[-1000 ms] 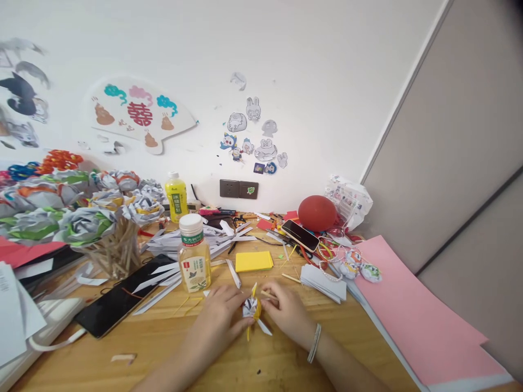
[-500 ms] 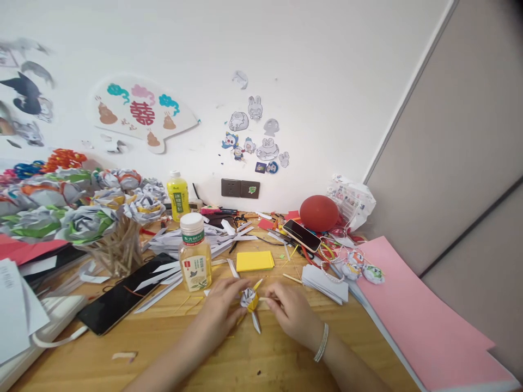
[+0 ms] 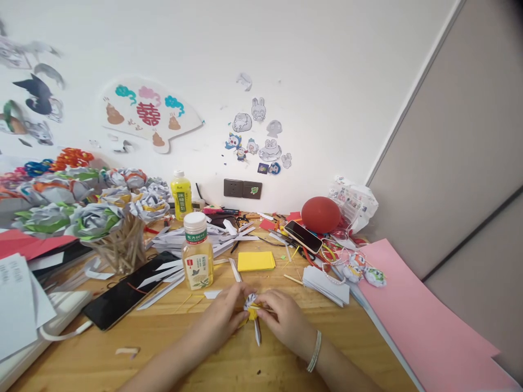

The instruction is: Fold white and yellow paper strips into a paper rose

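A small white-and-yellow paper flower [image 3: 252, 314] is just above the front middle of the wooden table. My left hand [image 3: 224, 311] pinches it from the left between thumb and fingers. My right hand [image 3: 286, 318] is closed at the flower's right side, holding a thin pale stick whose tip lies against the yellow paper; the fingers hide most of it. Below the flower a folded white paper strip [image 3: 257, 332] points towards me. Behind it lies a stack of yellow paper [image 3: 256, 261].
A tea bottle [image 3: 198, 267] stands left of my hands, with white paper strips [image 3: 163, 288] and a black phone [image 3: 110, 313] beyond. Finished paper flowers [image 3: 98, 220] fill a holder at left. White paper slips [image 3: 326, 286] and pink sheets [image 3: 425, 321] lie right.
My right hand has moved left with the stick, from a small gap beside the flower to touching it. The left hand keeps its hold. The view has shifted slightly.
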`<control>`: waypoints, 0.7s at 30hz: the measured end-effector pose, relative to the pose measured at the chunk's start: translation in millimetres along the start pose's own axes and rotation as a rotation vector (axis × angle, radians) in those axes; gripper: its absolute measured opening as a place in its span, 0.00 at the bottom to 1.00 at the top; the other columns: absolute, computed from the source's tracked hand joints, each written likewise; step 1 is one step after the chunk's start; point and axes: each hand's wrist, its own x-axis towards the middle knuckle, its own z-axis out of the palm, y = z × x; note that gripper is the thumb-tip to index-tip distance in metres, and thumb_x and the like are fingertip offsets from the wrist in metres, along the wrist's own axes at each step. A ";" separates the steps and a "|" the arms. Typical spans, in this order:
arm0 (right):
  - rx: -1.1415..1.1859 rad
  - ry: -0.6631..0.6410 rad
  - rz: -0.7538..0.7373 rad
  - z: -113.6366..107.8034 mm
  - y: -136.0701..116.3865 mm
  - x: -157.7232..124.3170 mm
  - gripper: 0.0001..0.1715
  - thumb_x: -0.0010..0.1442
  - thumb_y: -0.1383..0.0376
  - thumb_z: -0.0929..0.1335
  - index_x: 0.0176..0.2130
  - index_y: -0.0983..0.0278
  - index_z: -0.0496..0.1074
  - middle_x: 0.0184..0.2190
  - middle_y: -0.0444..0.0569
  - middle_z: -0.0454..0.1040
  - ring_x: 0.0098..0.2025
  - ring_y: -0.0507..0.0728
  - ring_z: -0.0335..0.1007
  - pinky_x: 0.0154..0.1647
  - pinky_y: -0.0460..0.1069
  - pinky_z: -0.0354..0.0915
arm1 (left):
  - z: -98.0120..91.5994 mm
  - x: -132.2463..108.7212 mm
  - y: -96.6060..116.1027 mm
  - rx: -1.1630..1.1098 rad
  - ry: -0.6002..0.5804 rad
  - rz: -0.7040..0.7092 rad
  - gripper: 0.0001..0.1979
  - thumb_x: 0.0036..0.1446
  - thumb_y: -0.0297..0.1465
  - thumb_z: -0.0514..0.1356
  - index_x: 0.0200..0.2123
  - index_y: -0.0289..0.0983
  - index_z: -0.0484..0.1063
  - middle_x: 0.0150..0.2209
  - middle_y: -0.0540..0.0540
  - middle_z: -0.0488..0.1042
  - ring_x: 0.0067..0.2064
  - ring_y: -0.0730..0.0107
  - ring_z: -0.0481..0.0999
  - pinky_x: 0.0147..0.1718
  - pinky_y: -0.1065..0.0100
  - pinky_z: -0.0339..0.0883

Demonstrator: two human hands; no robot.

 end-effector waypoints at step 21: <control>-0.293 0.083 -0.214 5.3 -3.0 -2.3 0.16 0.66 0.65 0.56 0.32 0.64 0.68 0.28 0.48 0.70 0.31 0.56 0.63 0.30 0.49 0.58 | 1.5 -3.9 19.4 0.290 0.165 0.231 0.10 0.54 0.21 0.55 0.27 0.38 0.73 0.42 0.44 0.73 0.46 0.60 0.67 0.44 0.60 0.66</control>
